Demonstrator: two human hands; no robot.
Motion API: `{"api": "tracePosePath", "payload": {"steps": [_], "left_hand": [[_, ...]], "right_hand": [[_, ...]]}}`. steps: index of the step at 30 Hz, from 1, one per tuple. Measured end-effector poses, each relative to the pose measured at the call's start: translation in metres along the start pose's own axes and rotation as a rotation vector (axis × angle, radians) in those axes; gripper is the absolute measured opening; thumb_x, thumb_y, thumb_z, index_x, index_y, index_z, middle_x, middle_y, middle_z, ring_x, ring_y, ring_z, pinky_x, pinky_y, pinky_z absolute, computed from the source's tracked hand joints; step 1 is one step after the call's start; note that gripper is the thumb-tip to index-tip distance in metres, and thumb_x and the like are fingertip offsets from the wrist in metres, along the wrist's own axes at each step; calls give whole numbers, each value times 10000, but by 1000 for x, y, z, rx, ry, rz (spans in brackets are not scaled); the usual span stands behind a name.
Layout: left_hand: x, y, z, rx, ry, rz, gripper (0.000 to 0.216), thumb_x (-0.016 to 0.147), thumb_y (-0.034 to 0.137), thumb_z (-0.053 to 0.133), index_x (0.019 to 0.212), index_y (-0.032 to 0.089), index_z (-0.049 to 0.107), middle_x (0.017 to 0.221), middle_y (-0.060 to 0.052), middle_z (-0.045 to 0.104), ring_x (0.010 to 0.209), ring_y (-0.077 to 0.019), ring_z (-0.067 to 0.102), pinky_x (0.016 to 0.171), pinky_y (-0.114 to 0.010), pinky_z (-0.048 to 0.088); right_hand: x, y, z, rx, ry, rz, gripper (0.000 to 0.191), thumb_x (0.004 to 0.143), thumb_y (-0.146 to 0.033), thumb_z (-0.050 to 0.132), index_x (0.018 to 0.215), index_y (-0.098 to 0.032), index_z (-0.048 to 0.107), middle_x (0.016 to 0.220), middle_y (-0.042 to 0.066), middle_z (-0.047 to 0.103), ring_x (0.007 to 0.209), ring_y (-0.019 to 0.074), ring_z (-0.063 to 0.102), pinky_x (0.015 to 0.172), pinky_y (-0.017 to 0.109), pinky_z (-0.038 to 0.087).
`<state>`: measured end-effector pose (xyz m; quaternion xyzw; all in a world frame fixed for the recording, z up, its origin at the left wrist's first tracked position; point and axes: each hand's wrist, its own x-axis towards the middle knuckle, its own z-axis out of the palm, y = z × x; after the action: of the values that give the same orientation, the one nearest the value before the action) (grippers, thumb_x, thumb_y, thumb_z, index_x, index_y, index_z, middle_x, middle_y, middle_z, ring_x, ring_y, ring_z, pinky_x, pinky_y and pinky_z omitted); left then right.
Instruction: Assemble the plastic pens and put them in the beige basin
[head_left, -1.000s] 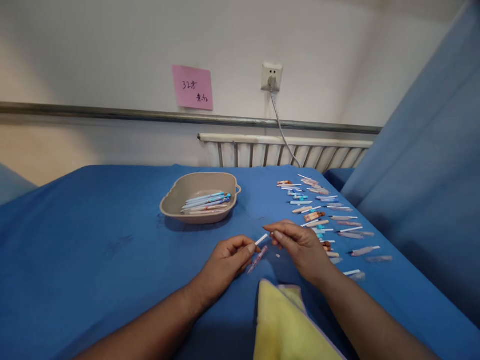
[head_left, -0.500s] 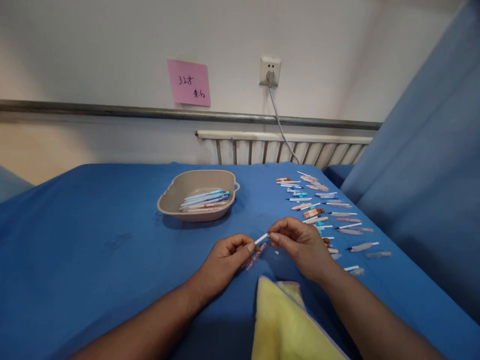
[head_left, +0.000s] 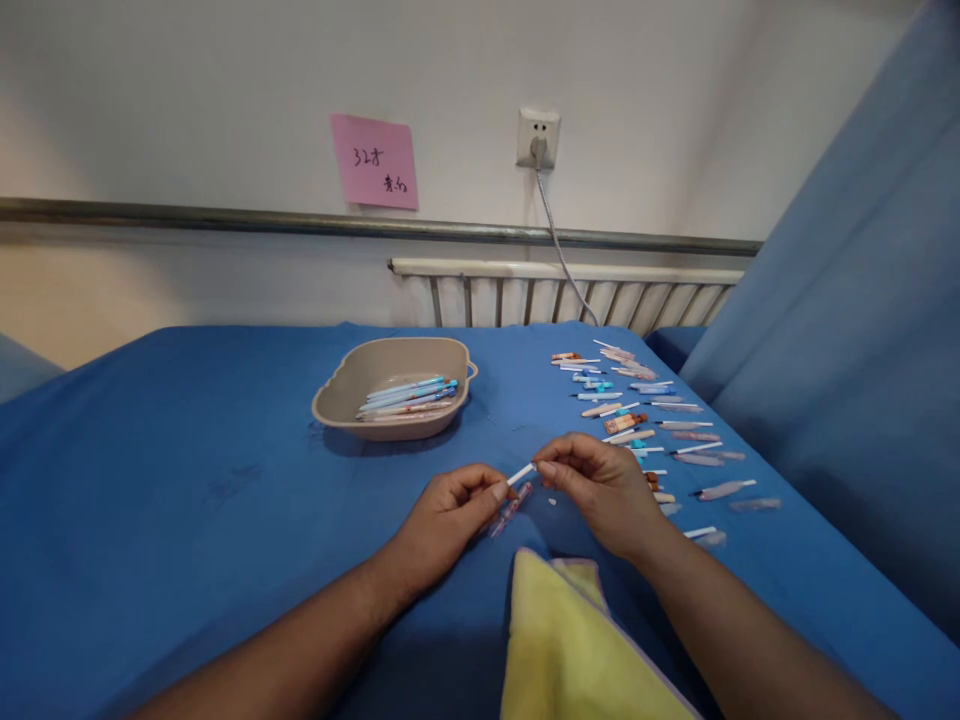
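A slim white pen refill point(head_left: 520, 475) stretches between my two hands, just above the blue sheet. My left hand point(head_left: 457, 510) pinches its lower left end between thumb and fingers. At its upper right end, the thumb and forefinger of my right hand point(head_left: 600, 490) are closed; any small part between those fingertips is hidden. Beneath the refill lies a clear pinkish patterned pen barrel point(head_left: 511, 510), partly behind my left fingers. A tiny white piece point(head_left: 552, 502) rests on the sheet close to my right thumb.
Left of centre stands a beige basin point(head_left: 341, 400) with several pens point(head_left: 409, 395) in it. Loose pen parts point(head_left: 694, 450) are spread in rows along the right side. A yellow cloth point(head_left: 562, 650) lies at the front. Behind are a white bed rail point(head_left: 480, 268) and a blue curtain point(head_left: 847, 250).
Both hands keep their pinch around the refill, with barely any movement. The whole view has shifted very slightly.
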<state>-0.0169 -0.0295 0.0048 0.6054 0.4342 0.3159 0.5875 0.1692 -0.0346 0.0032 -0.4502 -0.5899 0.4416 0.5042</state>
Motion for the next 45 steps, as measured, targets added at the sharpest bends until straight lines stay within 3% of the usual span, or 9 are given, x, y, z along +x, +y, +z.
{"api": "tracePosePath", "payload": {"steps": [9, 17, 30, 37, 45], "left_hand": [[-1, 2, 2, -13, 0, 14, 268, 767, 411, 597, 705, 151, 615, 459, 70, 408, 436, -59, 307, 432, -188, 230], [0, -1, 1, -11, -8, -3, 287, 772, 424, 598, 710, 144, 605, 466, 74, 401, 432, -57, 293, 431, -190, 220], [0, -5, -1, -187, -88, -69, 323, 770, 459, 600, 788, 137, 607, 463, 66, 419, 390, -45, 275, 405, -193, 148], [0, -4, -1, -179, -75, -71, 297, 780, 435, 595, 779, 139, 601, 482, 58, 445, 401, -43, 272, 407, -191, 139], [0, -3, -2, -126, -91, -66, 333, 776, 457, 588, 797, 126, 612, 512, 40, 474, 418, -48, 309, 414, -195, 171]], "right_hand": [[0, 3, -1, -86, 20, -60, 75, 759, -235, 608, 777, -193, 667, 648, -7, 598, 602, 130, 537, 561, 239, 416], [-1, -5, -7, -408, -15, -389, 143, 813, -144, 541, 816, -217, 664, 771, 21, 645, 735, 151, 591, 667, 258, 445], [-3, -9, -9, -413, -64, -443, 169, 821, -132, 508, 836, -231, 644, 793, 28, 641, 743, 159, 588, 668, 270, 453], [-3, -2, -5, -317, 57, -343, 75, 796, -181, 572, 827, -220, 628, 733, -1, 623, 660, 135, 575, 626, 248, 457], [-4, -11, -7, -396, 12, -398, 118, 790, -149, 559, 791, -224, 650, 742, 6, 648, 702, 148, 585, 642, 258, 448]]}}
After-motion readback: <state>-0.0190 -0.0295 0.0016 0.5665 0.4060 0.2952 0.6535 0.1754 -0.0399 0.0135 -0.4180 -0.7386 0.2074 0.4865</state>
